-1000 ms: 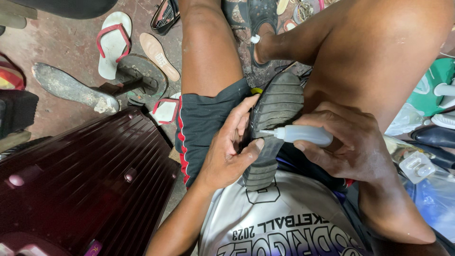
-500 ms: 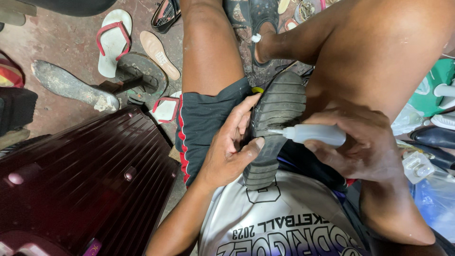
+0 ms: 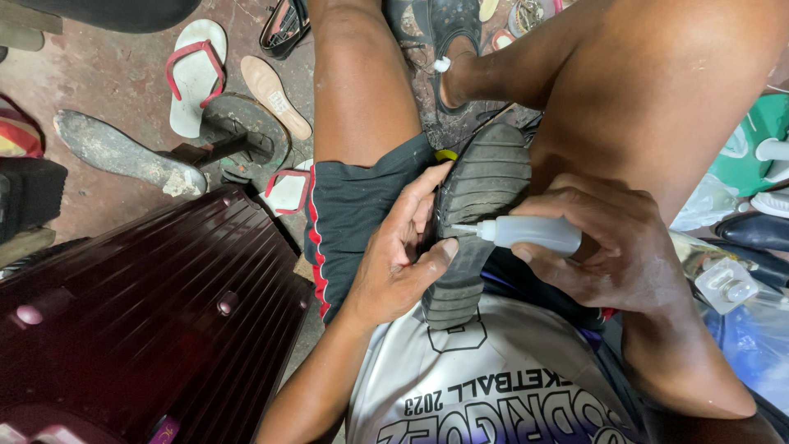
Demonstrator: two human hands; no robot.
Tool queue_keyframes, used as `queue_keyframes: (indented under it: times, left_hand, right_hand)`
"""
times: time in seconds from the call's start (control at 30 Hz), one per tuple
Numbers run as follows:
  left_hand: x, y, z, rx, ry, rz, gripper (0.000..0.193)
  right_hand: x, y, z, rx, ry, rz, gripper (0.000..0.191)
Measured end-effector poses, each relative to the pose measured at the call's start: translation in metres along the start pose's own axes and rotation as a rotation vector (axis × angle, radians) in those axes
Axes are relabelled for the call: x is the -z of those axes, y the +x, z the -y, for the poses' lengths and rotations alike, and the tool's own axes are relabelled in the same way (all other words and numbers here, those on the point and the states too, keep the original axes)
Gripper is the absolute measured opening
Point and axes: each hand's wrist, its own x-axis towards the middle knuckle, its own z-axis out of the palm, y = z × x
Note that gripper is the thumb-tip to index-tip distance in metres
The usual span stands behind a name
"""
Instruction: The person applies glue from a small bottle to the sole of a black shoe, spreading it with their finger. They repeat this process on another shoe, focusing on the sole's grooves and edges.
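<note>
Barely shifted, right hand (image 3: 612, 251) closed around glue bottle (image 3: 530, 233), nozzle seemingly touching shoe sole (image 3: 477, 210), left hand (image 3: 399, 259) gripping it

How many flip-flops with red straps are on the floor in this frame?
2. One white flip-flop with red straps lies sole-down near the top left. A second flip-flop lies beside the dark red case, partly covered by the person's shorts. More may be hidden behind the legs.
</note>
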Motion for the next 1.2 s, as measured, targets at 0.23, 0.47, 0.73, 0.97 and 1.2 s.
queue_keyframes:
  times: [0.23, 0.47, 0.73, 0.97, 1.2]
  left_hand:
    - [0.001, 0.001, 0.001, -0.008, -0.003, 0.003, 0.077]
    - [0.001, 0.002, 0.001, 0.011, -0.016, 0.012, 0.078]
    - [0.003, 0.003, 0.002, 0.038, -0.056, -0.009, 0.075]
    - [-0.001, 0.004, 0.003, -0.036, -0.019, 0.056, 0.066]
    - [-0.011, 0.004, 0.002, 0.022, -0.06, 0.07, 0.062]
  right_hand:
    - [0.0, 0.001, 0.0, 0.035, -0.007, -0.018, 0.026]
    - [0.001, -0.002, -0.005, 0.043, -0.027, -0.014, 0.026]
    - [0.005, -0.023, -0.028, -0.065, 0.206, -0.133, 0.026]
    - [-0.005, -0.002, -0.04, 0.014, 0.563, -0.421, 0.04]
    - [-0.022, 0.029, -0.031, 0.011, 0.753, -0.44, 0.043]
